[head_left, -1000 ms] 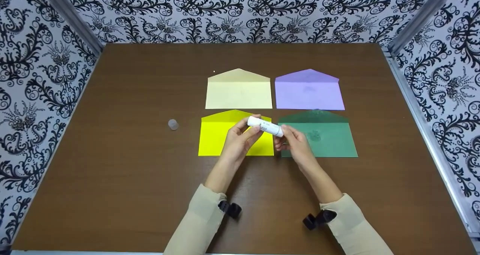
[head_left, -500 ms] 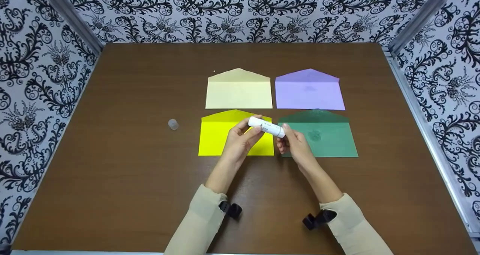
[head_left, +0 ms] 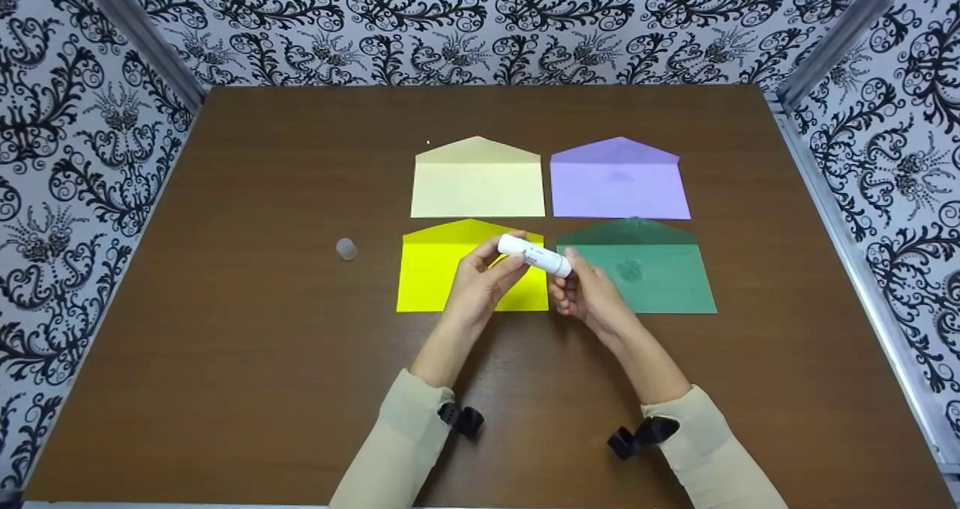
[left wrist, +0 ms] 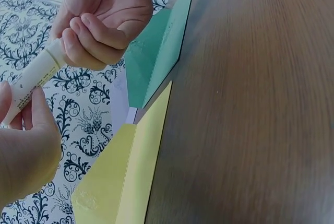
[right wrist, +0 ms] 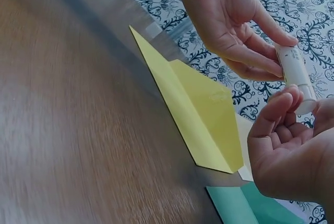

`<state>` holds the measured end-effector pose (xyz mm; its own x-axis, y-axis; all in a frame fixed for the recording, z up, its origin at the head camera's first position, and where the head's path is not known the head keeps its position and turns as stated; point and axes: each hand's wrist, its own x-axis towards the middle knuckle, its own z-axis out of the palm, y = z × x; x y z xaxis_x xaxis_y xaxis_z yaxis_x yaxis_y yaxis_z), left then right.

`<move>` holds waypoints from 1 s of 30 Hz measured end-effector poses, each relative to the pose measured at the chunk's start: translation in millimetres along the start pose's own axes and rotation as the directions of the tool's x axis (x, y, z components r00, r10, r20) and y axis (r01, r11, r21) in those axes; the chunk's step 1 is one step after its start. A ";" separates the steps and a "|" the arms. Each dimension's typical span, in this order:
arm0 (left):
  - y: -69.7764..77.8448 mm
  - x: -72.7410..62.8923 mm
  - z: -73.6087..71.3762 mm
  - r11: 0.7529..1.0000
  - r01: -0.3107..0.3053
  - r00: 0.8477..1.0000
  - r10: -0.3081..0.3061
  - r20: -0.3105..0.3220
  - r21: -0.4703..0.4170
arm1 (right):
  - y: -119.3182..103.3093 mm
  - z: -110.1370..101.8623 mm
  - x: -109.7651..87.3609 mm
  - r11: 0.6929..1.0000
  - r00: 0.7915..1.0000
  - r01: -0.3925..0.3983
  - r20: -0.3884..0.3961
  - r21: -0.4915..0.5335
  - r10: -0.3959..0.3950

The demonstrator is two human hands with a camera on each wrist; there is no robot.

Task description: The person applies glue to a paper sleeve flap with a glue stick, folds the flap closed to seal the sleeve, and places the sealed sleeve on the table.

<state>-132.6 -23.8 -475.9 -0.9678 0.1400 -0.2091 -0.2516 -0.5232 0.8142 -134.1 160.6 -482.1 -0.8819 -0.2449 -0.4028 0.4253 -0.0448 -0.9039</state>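
Note:
A white glue stick (head_left: 534,255) is held up at a slant over the yellow envelope (head_left: 435,273) and the green envelope (head_left: 660,280). My left hand (head_left: 478,280) grips its upper left part between thumb and fingers. The thumb and forefinger of my right hand (head_left: 592,291) pinch the base end, as the right wrist view shows, with the other fingers curled below. Both envelopes lie with flaps unfolded. A wet-looking smear (left wrist: 86,200) shows on the yellow flap in the left wrist view. The small translucent cap (head_left: 346,249) stands apart on the table, to the left.
Behind the front pair lie a cream envelope (head_left: 478,187) and a purple envelope (head_left: 619,187), flaps pointing away. The brown wooden table (head_left: 225,344) is bordered by patterned panels (head_left: 480,29) at the back and sides. A black wrist camera (head_left: 461,419) sits on each sleeve.
My right hand's fingers have shifted and turned slightly at the glue stick's base. The glue stick has edged a little to the right, while the left hand stays nearly still.

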 end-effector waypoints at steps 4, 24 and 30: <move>0.8 0.0 0.4 1.000 0.000 1.000 0.000 0.003 0.005 | 0.0 -1.3 -0.3 0.998 1.000 0.014 0.020 0.067 -0.015; 2.3 1.9 2.2 1.000 0.010 1.000 -0.010 -0.026 0.013 | 1.8 -6.5 -3.5 0.965 0.978 0.202 -0.076 0.167 -0.192; 2.1 2.1 2.2 1.000 0.012 0.999 -0.012 -0.030 0.008 | 1.7 -6.1 -2.6 0.966 0.978 0.198 -0.098 0.168 -0.184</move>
<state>-135.1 -22.7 -473.5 -0.9644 0.1210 -0.2350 -0.2634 -0.5147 0.8160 -132.3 167.1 -483.5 -0.9607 -0.1367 -0.2417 0.2699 -0.2546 -0.9286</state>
